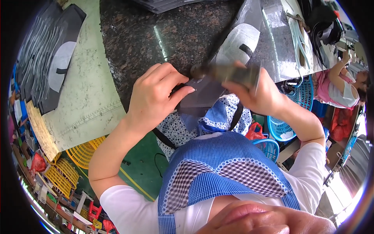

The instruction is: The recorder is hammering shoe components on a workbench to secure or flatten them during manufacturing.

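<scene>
A dark grey, flat sheet piece (200, 97) lies at the near edge of the speckled stone slab (136, 35). Toward the upper right stretches its length, with a whitish rounded patch (235, 41) and a small black strip on it. My left hand (156, 89) has thumb and fingertips closed at the left edge of this piece. In my right hand (263, 93) is a hammer (233, 74), smeared by motion, its round head low over the piece close to my left fingertips. What lies under the head is hidden.
A fanned stack of similar dark pieces (43, 50) sits on the pale left worktop (91, 93). More sheets (167, 4) lie at the far edge. Pale cords (298, 39) hang at right. Blue baskets (284, 124) and a yellow basket (83, 150) stand below. Another person (339, 84) works at far right.
</scene>
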`<state>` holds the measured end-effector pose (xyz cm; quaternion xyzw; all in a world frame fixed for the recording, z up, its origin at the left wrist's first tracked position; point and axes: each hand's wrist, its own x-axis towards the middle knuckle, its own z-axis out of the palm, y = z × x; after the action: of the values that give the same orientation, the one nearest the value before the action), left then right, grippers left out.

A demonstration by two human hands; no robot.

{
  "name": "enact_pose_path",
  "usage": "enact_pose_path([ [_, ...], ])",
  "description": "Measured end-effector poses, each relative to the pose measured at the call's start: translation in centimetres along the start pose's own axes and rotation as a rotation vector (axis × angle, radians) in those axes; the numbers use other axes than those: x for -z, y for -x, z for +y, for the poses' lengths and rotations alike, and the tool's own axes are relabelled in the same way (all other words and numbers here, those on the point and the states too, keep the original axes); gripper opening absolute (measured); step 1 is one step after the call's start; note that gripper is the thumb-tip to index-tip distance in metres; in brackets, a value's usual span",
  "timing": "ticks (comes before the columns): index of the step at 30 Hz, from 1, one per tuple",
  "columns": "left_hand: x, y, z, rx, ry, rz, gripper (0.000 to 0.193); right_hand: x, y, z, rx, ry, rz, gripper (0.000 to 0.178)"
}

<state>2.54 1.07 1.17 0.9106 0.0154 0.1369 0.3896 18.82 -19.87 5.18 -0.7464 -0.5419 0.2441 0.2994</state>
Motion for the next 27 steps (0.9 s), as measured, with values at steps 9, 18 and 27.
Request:
enact_pose_path([
  [9, -0.9, 1.0, 0.2, 0.060, -0.056, 0.108, 0.018, -1.9, -0.5, 1.2, 0.065, -0.004, 0.128, 0.028],
  [18, -0.6, 0.2, 2.3, -0.154, -0.418, 0.078, 0.017, 1.3, -0.3, 3.1, -0.064, -0.138, 0.536, 0.017],
  [27, -6.7, -7.5, 4.2, -0.195, -0.241, -0.134, 0.067, 2.7, 1.7, 9.8, -0.380, -0.781, 1.035, 0.026],
])
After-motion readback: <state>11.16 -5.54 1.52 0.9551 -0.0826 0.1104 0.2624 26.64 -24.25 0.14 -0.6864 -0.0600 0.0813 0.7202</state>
